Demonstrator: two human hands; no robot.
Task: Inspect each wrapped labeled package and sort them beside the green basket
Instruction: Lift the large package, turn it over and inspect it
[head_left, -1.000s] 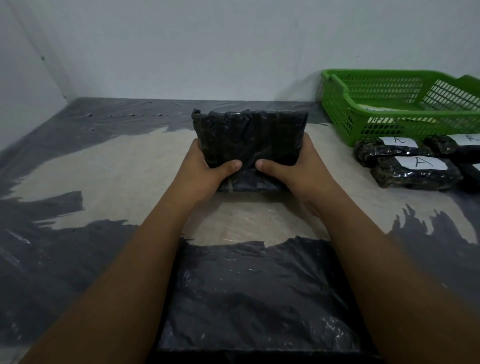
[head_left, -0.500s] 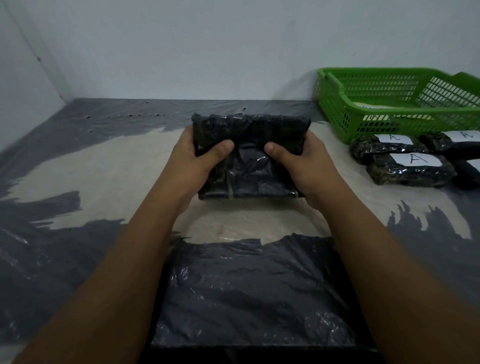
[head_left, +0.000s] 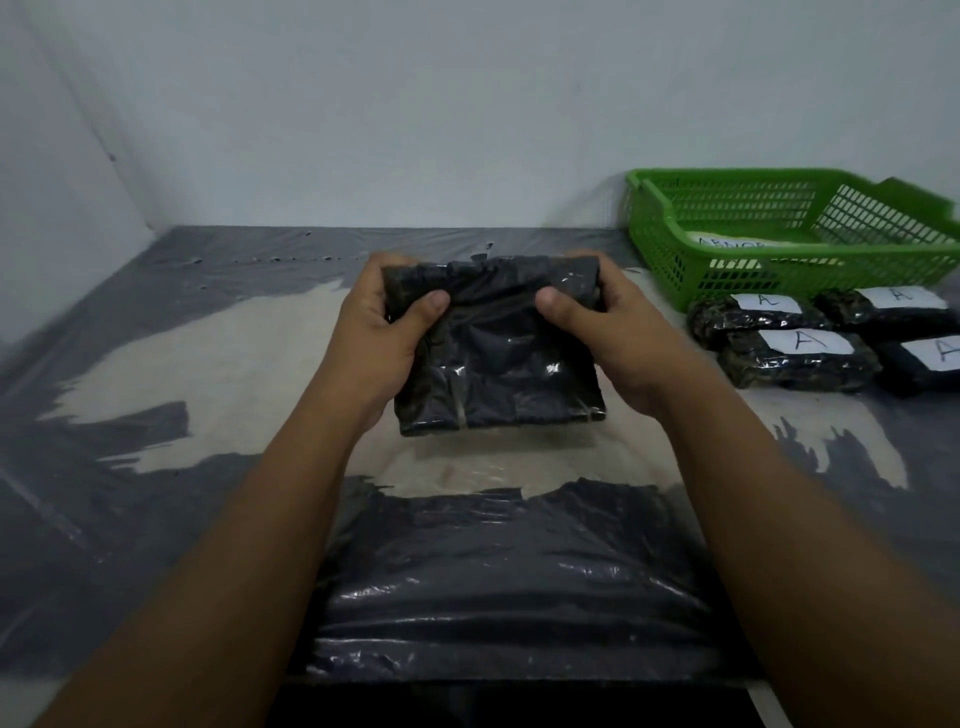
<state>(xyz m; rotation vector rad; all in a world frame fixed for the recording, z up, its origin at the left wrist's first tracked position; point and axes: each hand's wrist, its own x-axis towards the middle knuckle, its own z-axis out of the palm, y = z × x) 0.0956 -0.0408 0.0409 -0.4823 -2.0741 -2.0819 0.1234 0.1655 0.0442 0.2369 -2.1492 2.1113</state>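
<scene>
I clamp both hands on the black wrapped package (head_left: 498, 353), left hand (head_left: 379, 338) and right hand (head_left: 618, 338) on its far corners, thumbs on top, tilting it up off the table (head_left: 218, 374), probably to hunt for a label; none shows on this face. Four sorted packages marked "A" (head_left: 800, 358) lie in a cluster touching the green basket (head_left: 779, 270) front, likely my drop spot. Table wears clear plastic with patchy dark film, a black sheet (head_left: 509, 582) near me, plain pale walls (head_left: 363, 104) behind.
</scene>
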